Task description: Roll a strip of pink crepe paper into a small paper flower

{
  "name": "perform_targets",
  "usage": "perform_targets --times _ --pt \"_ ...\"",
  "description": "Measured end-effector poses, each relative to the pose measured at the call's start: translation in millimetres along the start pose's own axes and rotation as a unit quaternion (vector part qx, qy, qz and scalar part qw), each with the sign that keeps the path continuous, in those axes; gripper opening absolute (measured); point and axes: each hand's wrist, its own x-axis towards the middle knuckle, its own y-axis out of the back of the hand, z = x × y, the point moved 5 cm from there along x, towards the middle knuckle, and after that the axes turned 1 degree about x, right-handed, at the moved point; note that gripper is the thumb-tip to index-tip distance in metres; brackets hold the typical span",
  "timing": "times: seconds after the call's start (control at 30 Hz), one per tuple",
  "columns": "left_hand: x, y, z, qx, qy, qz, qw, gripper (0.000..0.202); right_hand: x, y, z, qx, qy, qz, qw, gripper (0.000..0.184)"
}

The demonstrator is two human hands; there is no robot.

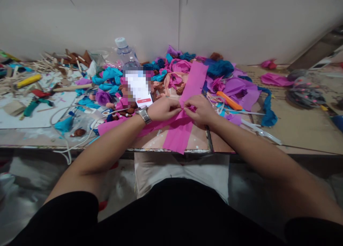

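Both hands meet over a bright pink crepe paper strip (178, 137), which runs from the pile down to the table's front edge. My left hand (164, 109), with a metal watch (144, 115) on its wrist, pinches the paper between thumb and fingers. Close against it, my right hand (198, 109) is closed in a pinch on the same paper. A second pink length (107, 127) stretches left under my left forearm. The fingertips cover the exact spot they grip. Behind my left hand a lit phone (138, 85) leans on the pile, its screen partly blurred.
A clear water bottle (128, 54) stands behind the phone. Rightward lie an orange-handled cutter (229, 101), scissors (264, 132) and purple paper (239, 90). At left are green-handled pliers (33, 106), a yellow tool (29, 80), wood sticks and a white cable (60, 110).
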Motion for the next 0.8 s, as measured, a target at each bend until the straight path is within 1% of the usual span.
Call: perform_targets --times 0.23,0.33,0.47,0.63,0.73,0.8 --pt "0.6 4.5 -6.4 -0.026 0.019 -0.028 0.999 0.031 1.0 1.8 -0.2 0.017 -0.018 -0.007 1.0 0.01" --pt "1.0 5.1 -9.5 -0.033 0.024 -0.038 0.998 0.029 1.8 1.7 -0.6 0.015 -0.012 -0.005 1.0 0.009" --pt "1.4 6.3 -11.6 -0.034 0.027 -0.035 0.998 0.029 2.1 2.3 -1.7 0.008 0.007 -0.001 1.0 0.008" --pt "1.6 5.8 -12.0 -0.025 0.018 -0.036 0.999 0.031 0.1 6.0 -3.8 0.003 0.014 0.014 1.0 0.014" --pt "1.2 3.7 -12.0 -0.03 0.015 -0.05 0.998 0.033 -0.7 4.8 -5.8 -0.007 0.016 0.004 1.0 0.02" --pt "0.9 2.4 -11.6 -0.042 0.017 -0.06 0.997 0.032 -0.7 3.2 -7.2 -0.016 0.023 -0.004 1.0 0.022"
